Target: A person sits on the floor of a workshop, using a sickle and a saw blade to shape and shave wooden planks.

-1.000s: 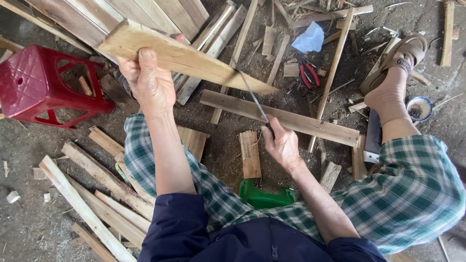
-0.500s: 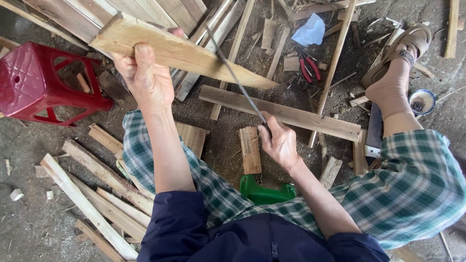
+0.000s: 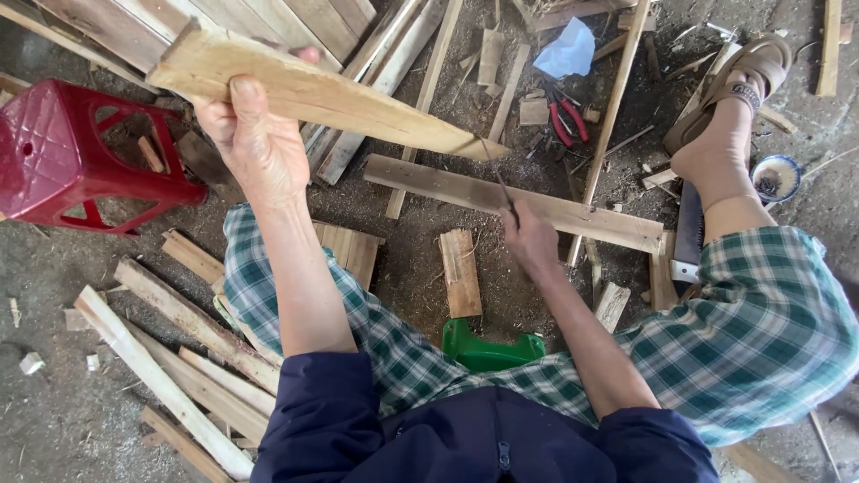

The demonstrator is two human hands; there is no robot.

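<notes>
Wood strip (image 3: 331, 94): held up off the floor by left hand (image 3: 255, 143); long axis runs upper left to lower right; wide blunt end upper left, tapered tip at centre, over the plank.
Left hand: fingers wrapped round strip near blunt end, thumb on top face, closed grip.
Right hand (image 3: 530, 240): closed fist on handle of blade (image 3: 497, 174); blade thin, dark, slants up-left to strip's tip; contact w/ strip looks made, exact edge hard to tell.
Hidden: blade handle inside fist; strip's far edge behind fingers.
Plank (image 3: 514, 201): flat on floor under tip, lies left-right, slight tilt.
Floor (image 3: 54, 394): offcuts all over; red stool (image 3: 76, 152) at left edge; red pliers (image 3: 566, 121) beyond plank; green stool (image 3: 488, 349) partly under person.
Room: open dirt btw plank and knees; lower left corner mostly bare.
</notes>
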